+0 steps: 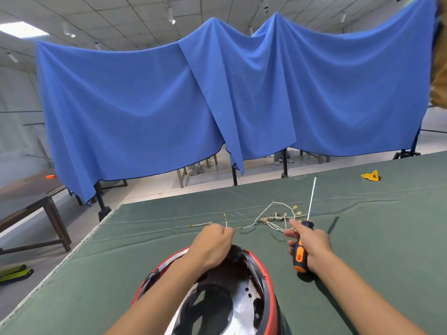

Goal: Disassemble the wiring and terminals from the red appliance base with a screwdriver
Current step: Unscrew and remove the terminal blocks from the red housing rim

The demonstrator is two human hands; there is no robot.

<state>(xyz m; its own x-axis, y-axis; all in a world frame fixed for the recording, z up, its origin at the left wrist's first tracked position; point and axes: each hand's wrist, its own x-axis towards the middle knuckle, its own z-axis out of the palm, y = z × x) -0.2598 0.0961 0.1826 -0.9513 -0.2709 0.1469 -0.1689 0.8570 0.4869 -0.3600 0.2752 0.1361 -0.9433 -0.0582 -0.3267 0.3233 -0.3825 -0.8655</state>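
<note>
The green-covered table point(362, 238) spreads out under me, and the red appliance base point(268, 281) sits on it right at my near edge, upturned, its dark and white insides facing up. It looks like rigid plastic and metal, light enough to shift if I tug, so I judge it needs steadying at the rim while I pull anything free. My right hand point(312, 245) is wrapped around the black-and-orange handle of the screwdriver point(301, 247), shaft pointing up and away, tip clear of everything. My left hand point(212, 243) hovers over the far rim of the base, fingers pinched on a thin white wire point(226, 222) with a small brass terminal at its upper end. That wire is limp and slight; I would take it close to the terminal rather than mid-length. Beyond my hands lies a tangle of removed wires with terminals point(278, 217), and just left of it one short separate lead point(200, 224).
</note>
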